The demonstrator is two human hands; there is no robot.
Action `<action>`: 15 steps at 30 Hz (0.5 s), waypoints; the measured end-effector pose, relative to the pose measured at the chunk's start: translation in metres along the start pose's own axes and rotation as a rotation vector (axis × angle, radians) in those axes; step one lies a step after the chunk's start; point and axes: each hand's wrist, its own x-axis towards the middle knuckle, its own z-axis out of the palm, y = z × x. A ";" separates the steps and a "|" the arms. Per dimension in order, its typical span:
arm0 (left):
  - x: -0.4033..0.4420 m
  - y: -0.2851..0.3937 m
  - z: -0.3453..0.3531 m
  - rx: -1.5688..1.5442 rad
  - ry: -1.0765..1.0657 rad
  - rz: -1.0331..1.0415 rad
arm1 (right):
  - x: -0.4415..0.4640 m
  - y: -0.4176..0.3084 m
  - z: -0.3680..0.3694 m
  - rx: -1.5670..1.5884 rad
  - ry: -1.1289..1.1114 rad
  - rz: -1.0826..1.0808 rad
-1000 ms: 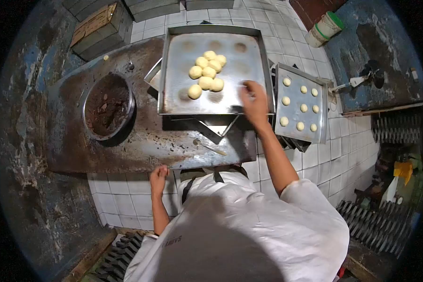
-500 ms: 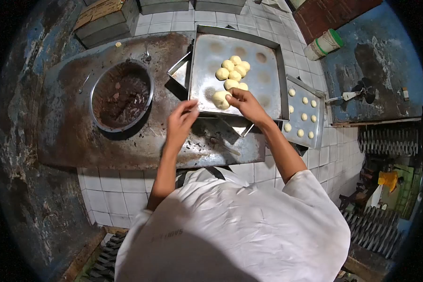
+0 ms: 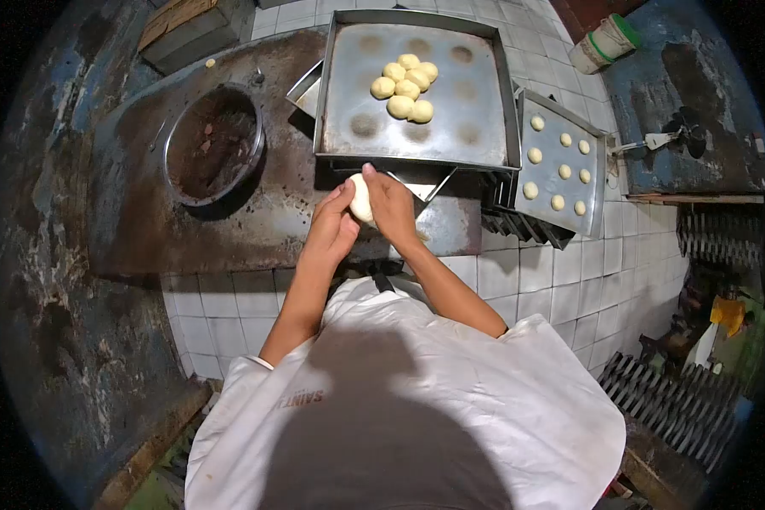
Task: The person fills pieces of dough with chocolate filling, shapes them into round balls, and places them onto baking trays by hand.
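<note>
Between my two hands, just in front of the large metal tray (image 3: 416, 158), is a pale dough ball (image 3: 361, 200). My left hand (image 3: 330, 225) grips its left side with thumb and fingers. My right hand (image 3: 388, 208) presses on it from the right, thumb on top. A cluster of several dough balls (image 3: 408, 77) lies in the middle of the tray, which has dark round marks on its bottom. To the left, a round metal bowl (image 3: 171, 161) holds a dark brown, crumbly mass.
A second tray (image 3: 594, 204) with several spaced dough balls (image 3: 564, 172) sits at the right on stacked trays. The stained worktable (image 3: 127, 221) carries the bowl. A box (image 3: 191, 34) stands at the back left, and a white bucket (image 3: 599, 47) with green trim at the back right.
My right hand has lifted the nearest dough ball out of the large tray and brought it toward my body. My left hand has closed in on it from the other side.
</note>
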 end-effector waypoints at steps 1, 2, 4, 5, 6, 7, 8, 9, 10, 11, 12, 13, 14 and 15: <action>-0.005 0.000 -0.009 -0.119 -0.025 -0.058 | -0.004 0.010 0.005 0.025 -0.085 0.094; -0.012 -0.003 -0.018 -0.111 0.001 -0.066 | -0.001 0.038 0.014 0.318 -0.324 0.211; -0.026 -0.004 -0.025 -0.164 0.017 -0.066 | -0.021 0.019 0.008 0.748 -0.379 0.474; -0.030 -0.001 -0.030 -0.210 0.025 -0.067 | -0.025 0.011 0.005 1.180 -0.410 0.738; -0.034 0.004 -0.036 -0.285 0.017 -0.026 | -0.012 0.072 0.003 1.113 -0.559 0.665; -0.038 0.013 -0.040 -0.301 0.029 -0.008 | -0.008 0.093 -0.002 0.874 -0.491 0.539; -0.044 0.024 -0.044 -0.348 0.013 -0.026 | 0.000 0.136 0.008 0.446 -0.330 0.302; -0.048 0.034 -0.051 -0.396 -0.004 -0.041 | -0.007 0.129 0.002 -0.391 -0.172 0.050; -0.049 0.037 -0.059 -0.359 0.135 0.079 | -0.016 0.139 0.000 -0.911 -0.132 -0.177; -0.048 0.041 -0.076 -0.378 0.147 0.105 | -0.014 0.163 -0.001 -1.084 -0.170 -0.240; -0.046 0.047 -0.098 -0.328 0.234 0.091 | -0.007 0.205 0.002 -1.119 -0.162 -0.252; -0.045 0.054 -0.120 -0.280 0.323 0.075 | -0.006 0.198 0.002 -1.145 -0.210 -0.264; -0.047 0.063 -0.139 -0.348 0.387 0.084 | -0.003 0.198 0.006 -1.170 -0.189 -0.305; -0.049 0.075 -0.158 -0.368 0.401 0.104 | -0.006 0.161 0.013 -1.082 -0.168 -0.382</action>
